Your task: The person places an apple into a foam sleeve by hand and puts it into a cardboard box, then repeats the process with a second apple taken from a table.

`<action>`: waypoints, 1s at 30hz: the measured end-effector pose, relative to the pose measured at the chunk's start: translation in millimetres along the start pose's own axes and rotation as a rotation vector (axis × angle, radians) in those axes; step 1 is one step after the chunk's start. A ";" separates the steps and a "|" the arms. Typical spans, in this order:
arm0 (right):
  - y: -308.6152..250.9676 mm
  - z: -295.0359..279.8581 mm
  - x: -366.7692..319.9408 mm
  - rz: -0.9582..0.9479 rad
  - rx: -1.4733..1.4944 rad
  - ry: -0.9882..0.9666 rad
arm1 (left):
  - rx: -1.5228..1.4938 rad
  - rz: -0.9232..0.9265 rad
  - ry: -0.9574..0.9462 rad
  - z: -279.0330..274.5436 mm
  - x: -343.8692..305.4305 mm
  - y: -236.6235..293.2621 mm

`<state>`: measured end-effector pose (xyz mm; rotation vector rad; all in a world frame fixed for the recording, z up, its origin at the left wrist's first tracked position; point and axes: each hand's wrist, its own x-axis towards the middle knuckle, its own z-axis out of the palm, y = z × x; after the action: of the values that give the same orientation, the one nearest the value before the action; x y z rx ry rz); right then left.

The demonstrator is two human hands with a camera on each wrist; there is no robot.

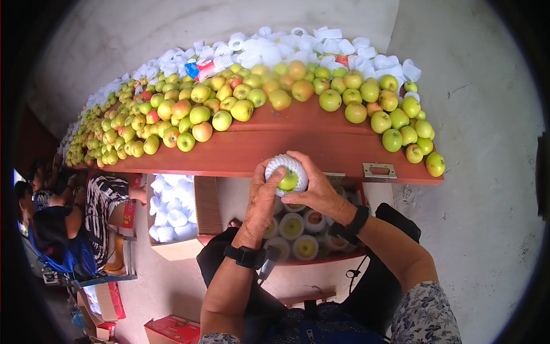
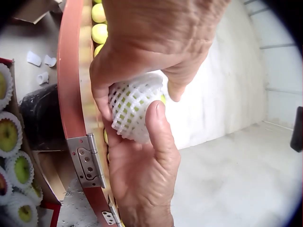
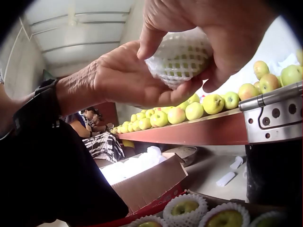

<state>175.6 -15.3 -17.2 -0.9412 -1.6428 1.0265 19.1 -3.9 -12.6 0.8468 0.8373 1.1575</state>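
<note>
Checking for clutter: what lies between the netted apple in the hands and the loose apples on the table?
Only bare red-brown table top, seen in the head view, separates the netted apple from the loose apples.

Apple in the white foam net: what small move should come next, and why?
Probably lower it into the box below. The net already wraps most of the apple, both the left hand and right hand grip it, and netted apples in the box look the same.

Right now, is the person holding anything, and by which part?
An apple in a foam net, held by the net's sides, with the left hand and right hand curled round it.
</note>
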 end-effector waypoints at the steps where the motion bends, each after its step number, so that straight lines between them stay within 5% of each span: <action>1: 0.2 0.6 -0.7 0.020 0.027 -0.023 | 0.021 -0.013 0.020 -0.2 -0.2 -0.8; 7: 11.8 -5.7 4.5 0.101 0.321 -0.017 | -0.029 -0.019 -0.019 -8.9 7.4 -11.3; 19: 2.6 -12.4 4.2 0.302 0.451 0.133 | -0.320 -0.045 -0.068 -9.2 14.6 -14.3; 30: -4.8 -20.8 7.5 0.183 0.601 0.093 | -0.291 0.004 -0.128 -6.6 6.5 1.7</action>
<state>193.1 -6.1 -6.3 -0.7201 -1.0805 1.4688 13.8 3.6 -14.7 0.6732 0.5462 1.1815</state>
